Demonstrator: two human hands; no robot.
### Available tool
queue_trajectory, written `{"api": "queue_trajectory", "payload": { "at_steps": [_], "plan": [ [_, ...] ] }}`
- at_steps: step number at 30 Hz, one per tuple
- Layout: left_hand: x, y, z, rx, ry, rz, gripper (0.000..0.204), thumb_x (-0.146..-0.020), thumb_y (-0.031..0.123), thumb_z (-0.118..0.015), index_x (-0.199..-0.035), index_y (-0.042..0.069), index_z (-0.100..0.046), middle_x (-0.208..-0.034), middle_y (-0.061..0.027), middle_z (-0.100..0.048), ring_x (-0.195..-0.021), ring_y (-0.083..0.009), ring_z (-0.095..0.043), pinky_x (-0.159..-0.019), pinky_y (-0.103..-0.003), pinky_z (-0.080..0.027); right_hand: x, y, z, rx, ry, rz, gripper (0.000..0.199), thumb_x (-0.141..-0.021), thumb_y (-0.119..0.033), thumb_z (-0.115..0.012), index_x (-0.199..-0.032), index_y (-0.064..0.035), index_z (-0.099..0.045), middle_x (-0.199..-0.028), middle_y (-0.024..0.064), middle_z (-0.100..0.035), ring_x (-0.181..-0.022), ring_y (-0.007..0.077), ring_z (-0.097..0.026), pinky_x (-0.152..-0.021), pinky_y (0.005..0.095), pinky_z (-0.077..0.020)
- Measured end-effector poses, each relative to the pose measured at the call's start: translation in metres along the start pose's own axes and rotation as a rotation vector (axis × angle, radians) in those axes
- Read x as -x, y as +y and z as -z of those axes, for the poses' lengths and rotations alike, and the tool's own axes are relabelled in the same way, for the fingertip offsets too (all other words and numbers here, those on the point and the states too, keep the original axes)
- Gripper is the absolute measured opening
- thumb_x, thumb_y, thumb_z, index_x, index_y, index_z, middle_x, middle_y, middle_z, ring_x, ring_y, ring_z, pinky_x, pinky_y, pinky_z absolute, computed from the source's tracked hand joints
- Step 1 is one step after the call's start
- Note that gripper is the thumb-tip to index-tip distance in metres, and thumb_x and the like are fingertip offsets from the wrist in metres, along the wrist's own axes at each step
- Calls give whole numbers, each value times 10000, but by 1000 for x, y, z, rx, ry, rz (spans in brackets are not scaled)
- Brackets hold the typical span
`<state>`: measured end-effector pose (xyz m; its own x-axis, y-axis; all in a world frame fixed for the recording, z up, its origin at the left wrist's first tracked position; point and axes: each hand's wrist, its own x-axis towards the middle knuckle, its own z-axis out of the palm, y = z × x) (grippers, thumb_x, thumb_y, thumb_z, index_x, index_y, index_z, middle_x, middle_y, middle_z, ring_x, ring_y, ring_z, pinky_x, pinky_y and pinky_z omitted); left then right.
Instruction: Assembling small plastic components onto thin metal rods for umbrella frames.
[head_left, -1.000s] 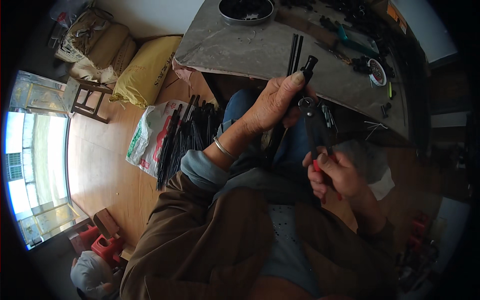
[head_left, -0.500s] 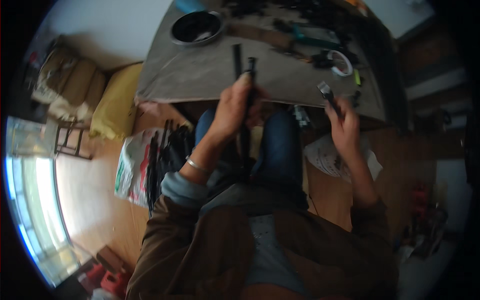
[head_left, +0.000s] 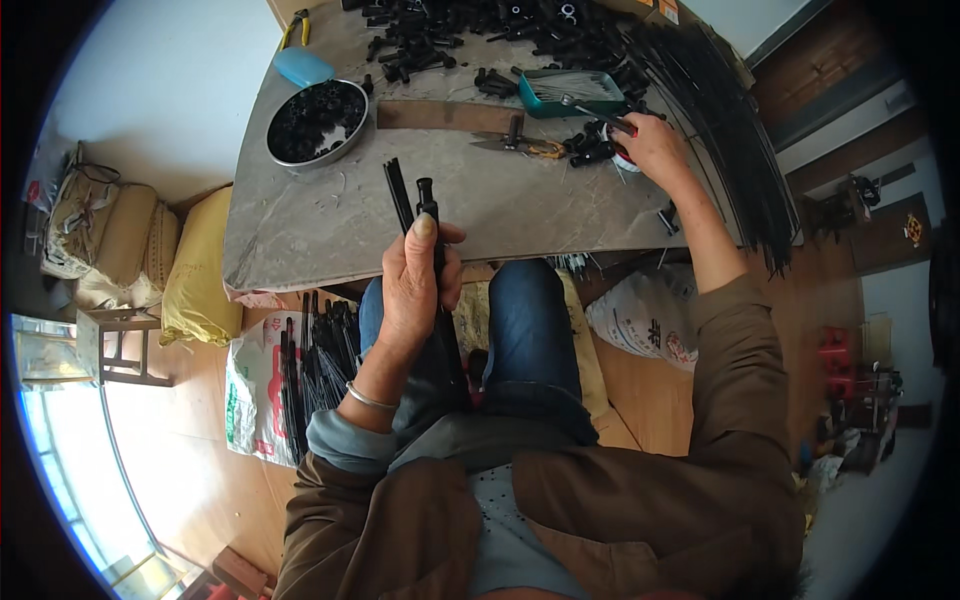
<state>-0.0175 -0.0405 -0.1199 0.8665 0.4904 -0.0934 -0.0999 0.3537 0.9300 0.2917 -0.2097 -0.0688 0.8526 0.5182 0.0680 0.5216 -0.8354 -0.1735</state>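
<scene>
My left hand (head_left: pixel 412 275) is closed in front of the table edge, its thumb pressed against a black tube with a flared cap (head_left: pixel 427 190). Thin black rods (head_left: pixel 397 190) stick up beside that tube in the same grip, and a long dark length hangs below toward my lap. Over the table's right side, my right hand (head_left: pixel 655 148) grips a slim tool with a shiny metal end (head_left: pixel 580 106). The tool's tip lies over a teal tray (head_left: pixel 535 108) of thin pale pins. Under this hand a white ring (head_left: pixel 626 163) is partly hidden, next to black fittings (head_left: pixel 592 148).
On the grey table (head_left: pixel 310 225) stand a metal bowl of black parts (head_left: pixel 318 122), a brown strip (head_left: pixel 450 115) and scissors (head_left: pixel 500 143). Black fittings (head_left: pixel 420 50) heap at the back; long black rods (head_left: pixel 715 130) line the right. Bags with more rods (head_left: pixel 330 340) flank my legs.
My right hand has moved forward with the tool, from the table's front edge to the teal tray. My left hand keeps its hold and sits slightly lower and further left in view.
</scene>
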Motion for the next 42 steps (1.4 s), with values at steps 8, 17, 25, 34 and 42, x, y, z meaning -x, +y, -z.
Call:
{"api": "queue_trajectory", "payload": {
  "at_steps": [8,17,25,34,42],
  "plan": [
    [-1,-1,-1,54,-4,4,608,-973,552,-426,-967,-42,-551,-522,-8,-421,-395,-90,-380,-388,-242,-315,-19,38,-6,-146,82,46,269,-868,-328,-631,-981,-92,-694,-922,117,-699,-883,332,-651,-743,414,-490],
    [23,9,-7,5,0,-34,563,-993,530,-387,-1008,-14,-535,-588,-1,-428,-440,-83,-398,-414,-229,-331,43,-10,27,-1432,-268,-91,152,-898,-144,-648,-917,6,-659,-794,72,-653,-592,108,-551,-543,261,-460],
    [56,30,-15,0,119,-191,493,-1010,440,-427,-1024,-31,-568,-651,-9,-501,-468,-63,-438,-437,-213,-341,150,-117,-25,-2149,-737,10,216,-939,-271,-603,-873,-67,-569,-771,29,-545,-618,105,-452,-598,279,-384],
    [74,28,7,-44,186,-276,589,-1013,491,-361,-1154,-37,-578,-729,-30,-570,-542,-85,-497,-506,-217,-404,191,-185,-47,-1890,-619,59,266,-926,-292,-634,-845,-42,-588,-754,18,-566,-635,101,-518,-577,254,-444],
    [69,23,18,17,209,-245,587,-1006,499,-382,-1127,-35,-595,-693,-18,-570,-539,-76,-501,-498,-209,-402,209,-211,-36,-1680,-496,63,222,-953,-238,-594,-864,-34,-600,-724,19,-579,-587,111,-577,-496,266,-492]
  ]
}}
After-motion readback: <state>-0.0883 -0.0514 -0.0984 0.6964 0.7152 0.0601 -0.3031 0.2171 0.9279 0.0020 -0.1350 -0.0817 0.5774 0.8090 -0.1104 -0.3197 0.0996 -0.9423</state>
